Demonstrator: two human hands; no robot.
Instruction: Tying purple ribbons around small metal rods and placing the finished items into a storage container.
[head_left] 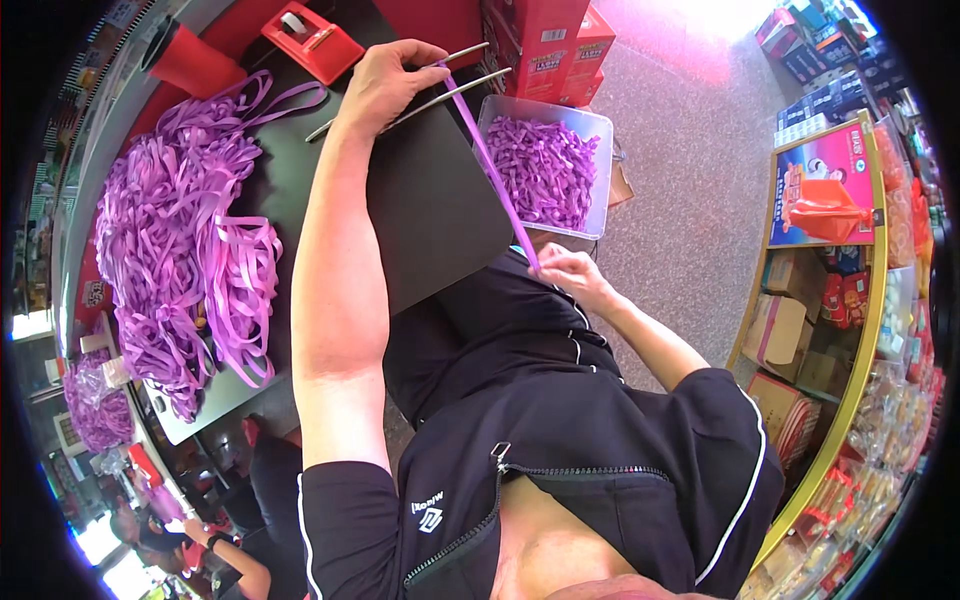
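A narrow purple ribbon [492, 172] is stretched taut between my two hands. My left hand [392, 82], over the far part of the black tabletop [425, 230], pinches its upper end beside two thin metal rods [440, 100]. The rods lie slantwise under the fingers; whether the hand grips them too, I cannot tell. Near my lap, the lower end is pinched in the closed fingers of my right hand [568, 272]. A large tangled heap of purple ribbon [170, 230] covers the table's left side.
Beyond my right hand, a clear plastic bin [606, 150] holds many short purple ribbon pieces. A red tape dispenser [325, 50] and a red cylinder [190, 62] stand at the back. Red cartons [545, 50] rise behind the bin. Shelves with goods [800, 330] line the right; another person [235, 565] is at lower left.
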